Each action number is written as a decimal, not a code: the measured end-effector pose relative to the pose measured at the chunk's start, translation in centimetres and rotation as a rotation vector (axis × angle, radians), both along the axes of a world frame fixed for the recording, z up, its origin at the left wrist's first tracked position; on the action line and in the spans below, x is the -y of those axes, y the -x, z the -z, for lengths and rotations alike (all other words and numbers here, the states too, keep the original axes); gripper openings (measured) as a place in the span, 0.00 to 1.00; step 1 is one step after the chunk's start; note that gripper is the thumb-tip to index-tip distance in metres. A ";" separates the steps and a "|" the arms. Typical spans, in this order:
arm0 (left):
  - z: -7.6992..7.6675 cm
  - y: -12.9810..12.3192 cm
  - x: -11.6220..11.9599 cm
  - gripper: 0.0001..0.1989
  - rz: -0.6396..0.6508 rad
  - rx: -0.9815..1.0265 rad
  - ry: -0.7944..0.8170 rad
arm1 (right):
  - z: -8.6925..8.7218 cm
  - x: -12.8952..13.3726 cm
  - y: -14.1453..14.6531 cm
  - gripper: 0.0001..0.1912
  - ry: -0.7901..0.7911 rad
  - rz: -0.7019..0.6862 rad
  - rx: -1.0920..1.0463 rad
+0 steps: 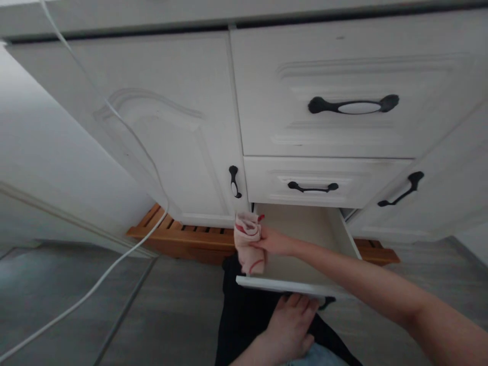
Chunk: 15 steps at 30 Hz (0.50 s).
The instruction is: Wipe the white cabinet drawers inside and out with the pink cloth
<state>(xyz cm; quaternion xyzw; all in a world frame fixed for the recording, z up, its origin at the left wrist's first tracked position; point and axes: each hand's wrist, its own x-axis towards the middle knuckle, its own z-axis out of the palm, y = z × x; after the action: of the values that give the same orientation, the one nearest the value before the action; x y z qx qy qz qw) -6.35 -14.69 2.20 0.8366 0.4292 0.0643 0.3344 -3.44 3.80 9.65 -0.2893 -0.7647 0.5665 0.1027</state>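
Right hand (273,240) clamped on folded pink cloth (248,246) with red edging, at left side of pulled-out drawer (312,223). Left hand (292,325) at drawer's black handle (328,302); cannot tell if clamped. Slatted wooden rack (190,241) beneath white cabinet (163,147).

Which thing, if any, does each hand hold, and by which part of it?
The right hand holds the folded pink cloth by its picture-right side. The left hand is at the open drawer's handle; its grip cannot be told.
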 end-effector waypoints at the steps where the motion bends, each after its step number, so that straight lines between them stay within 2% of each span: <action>1: -0.3 0.0 0.0 0.35 -0.004 -0.003 -0.010 | -0.2 -0.3 0.2 0.25 -0.144 0.050 0.067; 3: -0.6 0.0 0.1 0.34 -0.017 -0.010 -0.030 | -0.1 -0.4 0.6 0.23 -0.326 0.094 0.213; 4: -0.8 -0.1 0.1 0.34 -0.024 -0.013 -0.039 | 0.1 -0.1 0.8 0.21 -0.335 0.071 0.258; 9: -0.9 -0.3 0.2 0.33 -0.025 -0.032 -0.071 | 1.3 2.6 1.9 0.11 -0.264 -0.262 0.330; 12: -0.8 -0.4 0.2 0.34 -0.028 -0.045 -0.080 | 0.6 2.8 2.3 0.07 -0.171 -0.417 0.318; 15: -0.7 -0.4 0.2 0.34 -0.036 -0.043 -0.077 | -0.8 2.6 2.8 0.12 -0.088 -0.526 0.205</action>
<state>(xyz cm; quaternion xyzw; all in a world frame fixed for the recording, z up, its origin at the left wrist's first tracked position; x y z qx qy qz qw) -5.91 -14.89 2.88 0.8420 0.4487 0.0687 0.2916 -6.20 1.23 10.43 -0.1322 -0.8436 0.5079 -0.1133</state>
